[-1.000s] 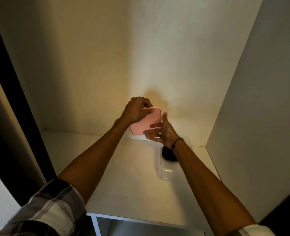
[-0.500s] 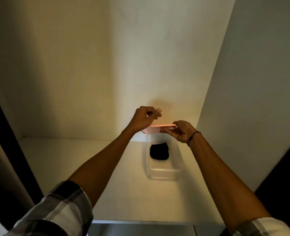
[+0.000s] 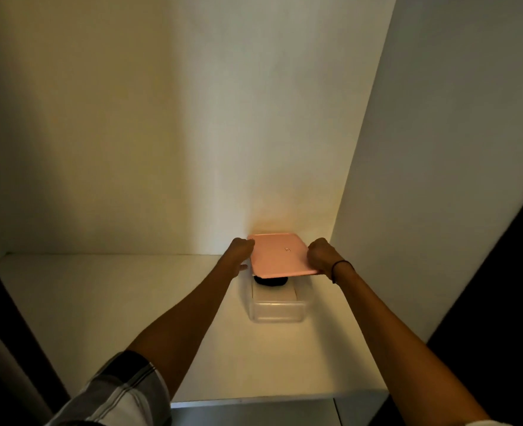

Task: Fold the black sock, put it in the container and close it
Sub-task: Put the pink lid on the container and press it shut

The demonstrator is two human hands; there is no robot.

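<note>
Since half a second ago, the pink lid [image 3: 281, 256] has tipped flat and lowered over the clear container [image 3: 277, 309] on the shelf [image 3: 100, 302]. Left hand [image 3: 238, 252] and right hand [image 3: 321, 256] grip its side edges, fingers curled closed. Black sock [image 3: 271, 281] lies inside the container, under the lid; closing remains.

1. The pink lid [image 3: 280, 255] looks like smooth, matt plastic.
2. The container [image 3: 277, 309] is clear, slightly glossy plastic.
3. The black sock [image 3: 271, 281] is dark, matt cloth.
4. The shelf [image 3: 100, 302] is smooth, white and matt.
5. The sleeve [image 3: 115, 395] is checked cloth.
</note>
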